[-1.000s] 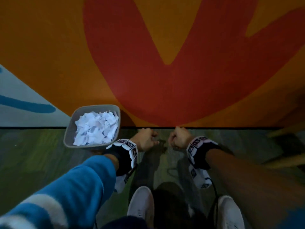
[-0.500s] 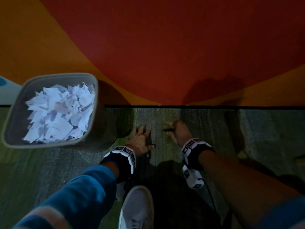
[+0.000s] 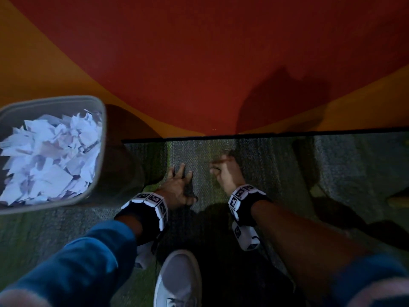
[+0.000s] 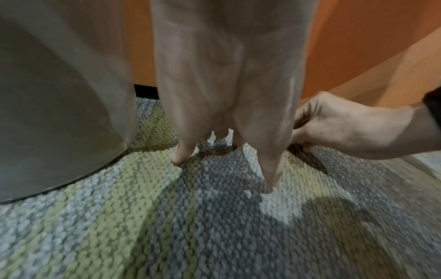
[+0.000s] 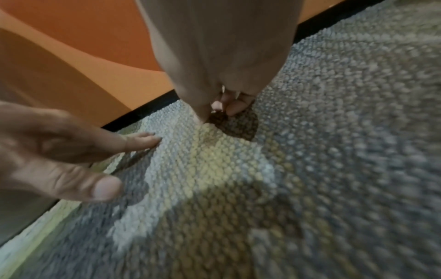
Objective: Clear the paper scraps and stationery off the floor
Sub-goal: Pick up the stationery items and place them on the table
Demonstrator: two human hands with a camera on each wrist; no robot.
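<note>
A grey bin (image 3: 55, 100) full of white paper scraps (image 3: 51, 160) stands on the carpet at the left, against the wall. My left hand (image 3: 180, 185) lies just right of the bin with its fingers straight and spread, the tips touching the carpet (image 4: 214, 217). My right hand (image 3: 223, 173) hovers low beside it, blurred, with its fingers curled toward the thumb. In the right wrist view its fingertips (image 5: 222, 105) pinch together just over the carpet, with a sliver of something thin and dark between them. No loose scraps show on the carpet near the hands.
The orange and red wall (image 3: 199, 63) meets the grey-green carpet (image 3: 276, 173) at a black baseboard (image 3: 265, 132) just beyond my hands. My white shoe (image 3: 177, 278) is planted behind them. The bin's side (image 4: 59, 113) stands close to my left hand.
My head has come lower and closer to the floor. My left hand opened from a fist and spread onto the carpet. My right hand moved slightly right, still curled.
</note>
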